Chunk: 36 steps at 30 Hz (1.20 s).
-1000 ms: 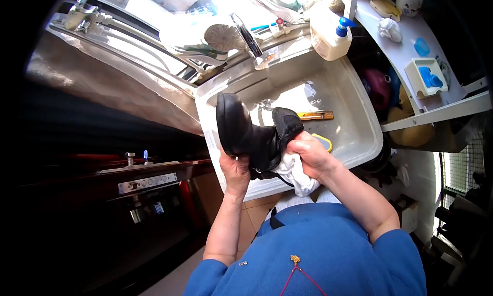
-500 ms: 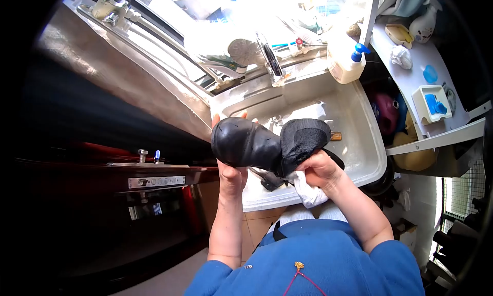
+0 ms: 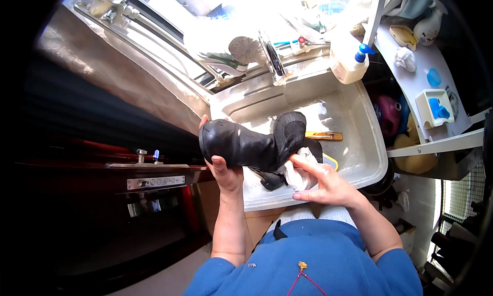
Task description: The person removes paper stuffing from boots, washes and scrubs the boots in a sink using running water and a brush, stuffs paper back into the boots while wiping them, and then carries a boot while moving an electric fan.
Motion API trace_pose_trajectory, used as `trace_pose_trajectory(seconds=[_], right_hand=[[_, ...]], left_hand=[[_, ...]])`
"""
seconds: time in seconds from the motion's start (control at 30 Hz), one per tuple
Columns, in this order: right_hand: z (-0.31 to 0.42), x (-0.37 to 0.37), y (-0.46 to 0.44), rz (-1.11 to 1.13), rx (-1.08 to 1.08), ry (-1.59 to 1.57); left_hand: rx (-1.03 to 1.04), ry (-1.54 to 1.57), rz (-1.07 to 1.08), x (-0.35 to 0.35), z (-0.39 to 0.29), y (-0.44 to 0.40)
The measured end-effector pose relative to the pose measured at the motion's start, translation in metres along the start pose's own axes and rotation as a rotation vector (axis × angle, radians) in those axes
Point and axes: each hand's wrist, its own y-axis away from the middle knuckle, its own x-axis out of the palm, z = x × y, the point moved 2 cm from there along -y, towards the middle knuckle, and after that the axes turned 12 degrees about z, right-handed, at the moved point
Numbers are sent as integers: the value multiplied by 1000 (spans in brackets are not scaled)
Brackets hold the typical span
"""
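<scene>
A black shoe (image 3: 241, 144) is held over the sink, its rounded toe to the left and its tongue (image 3: 290, 134) sticking up at the right. My left hand (image 3: 226, 175) is closed around the toe end, thumb on the near side and fingertips showing on the far side. My right hand (image 3: 328, 185) is at the shoe's opening, fingers stretched over a crumpled white cloth (image 3: 300, 177) with the thumb below it. Some of the cloth lies against the shoe. Another dark piece (image 3: 272, 180) hangs below the shoe; its kind is unclear.
Beneath the shoe is a white sink (image 3: 359, 142) holding a wooden handle (image 3: 326, 135). A faucet (image 3: 272, 59), a pump bottle (image 3: 350, 62) and a white shoe (image 3: 226, 59) stand at its back. To the right, a shelf (image 3: 416, 75) carries a soap box (image 3: 434, 108).
The shoe has shifted slightly left and its tongue looks narrower. My right hand has moved off the tongue to the cloth below it, its fingers straighter. More of the wooden handle shows.
</scene>
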Motion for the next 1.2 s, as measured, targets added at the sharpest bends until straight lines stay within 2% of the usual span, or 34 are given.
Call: trace_pose_trajectory(seconds=[0.03, 0.1, 0.13, 0.17, 0.27, 0.3, 0.37, 0.4, 0.43, 0.5, 0.6, 0.63, 0.73, 0.77, 0.83, 0.87, 0.9, 0.97, 1.1, 1.2], right_hand=[[8, -1, -1, 53, -3, 96], [-4, 3, -2, 209, 104, 26], [-7, 11, -5, 148, -22, 10], [-9, 15, -4, 152, 63, -95], [-24, 25, -6, -43, 102, -881], [-33, 33, -6, -81, 28, -1098], [-27, 46, -12, -112, -65, -1360], [-26, 43, -18, -60, -124, -1558], [-28, 43, -21, -85, -127, -1577], [-19, 25, -26, -65, -20, -1518], [-17, 16, -39, 82, 68, -1338], [-14, 16, -41, 21, 153, -1248], [9, 6, -44, -91, 32, -882], [6, -3, -39, -90, 178, -504], [20, -5, -24, -352, -71, 136], [27, -9, -15, -255, -103, 258], [25, -8, -12, -178, -148, 200], [31, -7, -10, 8, -165, 394], [18, -1, -10, 313, 4, 516], [-2, 1, -17, 366, 8, 443]], left_hand=[[1, -1, 1, 6, -2, 1], [-18, 66, -27, 17, -6, 2], [-29, 95, -2, 21, -4, 4], [-38, 135, 16, 28, -4, 6], [-51, 26, 63, 40, 0, 18], [-47, 25, 61, 43, 3, 19], [-109, 327, 13, 47, 8, 21], [-107, 328, 15, 48, 8, 20], [-81, 289, 59, 48, 6, 18], [-27, 206, 135, 48, 0, 16], [-18, 223, 46, 40, 0, 9], [-33, 236, -2, 33, 2, 5], [41, 189, -113, 21, -1, -4], [74, 142, -176, 15, -4, -7], [73, 144, -195, 6, -8, -13], [64, 145, -213, 1, -10, -13], [55, 147, -233, -2, -10, -13], [43, 169, -224, 0, -9, -10], [7, 121, -149, 18, -9, -5], [-19, 87, -39, 33, -10, 0]])
